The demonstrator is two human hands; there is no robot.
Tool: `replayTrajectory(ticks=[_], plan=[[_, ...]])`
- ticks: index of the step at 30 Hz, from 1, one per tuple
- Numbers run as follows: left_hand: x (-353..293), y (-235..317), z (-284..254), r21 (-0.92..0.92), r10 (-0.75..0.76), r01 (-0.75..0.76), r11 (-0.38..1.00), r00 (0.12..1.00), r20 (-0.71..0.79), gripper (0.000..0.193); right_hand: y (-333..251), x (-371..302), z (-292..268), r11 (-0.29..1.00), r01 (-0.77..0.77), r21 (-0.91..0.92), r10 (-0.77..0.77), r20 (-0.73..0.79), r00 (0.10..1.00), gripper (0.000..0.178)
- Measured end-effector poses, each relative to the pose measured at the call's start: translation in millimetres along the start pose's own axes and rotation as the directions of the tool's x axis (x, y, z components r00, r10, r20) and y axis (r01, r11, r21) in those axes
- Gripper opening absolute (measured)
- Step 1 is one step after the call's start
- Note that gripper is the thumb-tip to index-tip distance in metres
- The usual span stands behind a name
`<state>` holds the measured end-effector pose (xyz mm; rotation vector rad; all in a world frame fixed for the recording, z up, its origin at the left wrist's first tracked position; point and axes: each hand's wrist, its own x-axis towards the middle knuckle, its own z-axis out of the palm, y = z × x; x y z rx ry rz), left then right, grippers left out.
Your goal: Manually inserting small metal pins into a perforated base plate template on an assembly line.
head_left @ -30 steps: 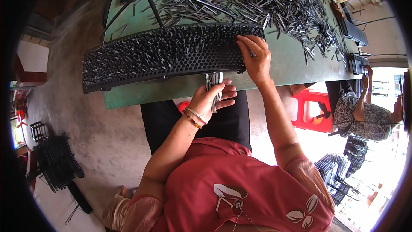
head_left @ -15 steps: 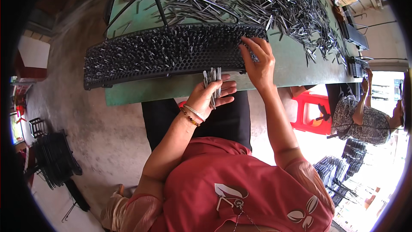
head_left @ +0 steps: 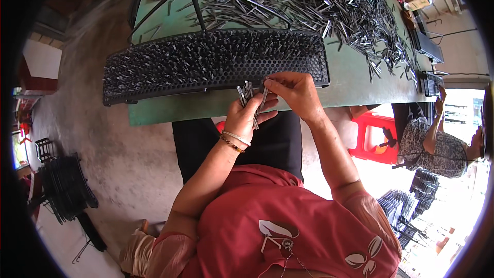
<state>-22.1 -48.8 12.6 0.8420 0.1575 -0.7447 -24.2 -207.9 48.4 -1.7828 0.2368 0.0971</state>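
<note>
A bundle of thin dark metallic strips (head_left: 246,91) is held in my left hand (head_left: 243,115), thumb pressed across it, just off the table's near edge. My right hand (head_left: 296,92) is closed in a pinch on one strip (head_left: 264,98) at the bundle's right side. Beyond both hands stands a long black perforated rack (head_left: 257,68). Upright strips crowd its holes along the left and the back. Toward the front right of the rack, bare rows of holes show.
A big heap of loose strips (head_left: 334,5) covers the back of the green table (head_left: 170,116). A black metal frame (head_left: 193,0) rises behind the rack. At the right are a red stool (head_left: 363,136) and another person (head_left: 437,141) with raised hands.
My right hand has come from the rack's right end down and left to the bundle, and its fingers have closed on a strip. My left hand has shifted slightly left.
</note>
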Motion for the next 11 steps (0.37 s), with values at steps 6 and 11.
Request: replayTrajectory(ticks=[6,11], plan=[[2,-5,-3,-0.125,0.029,-0.045,0.991,0.992,-0.124,0.025,-3,12,4,0.984,0.114,0.134,-0.099,-0.117,0.988,0.022],[2,-10,-10,-0.132,-0.022,0.010,0.991,0.996,-0.087,0.026,-15,36,4,0.929,0.310,-0.201,-0.342,-0.148,0.928,0.019]])
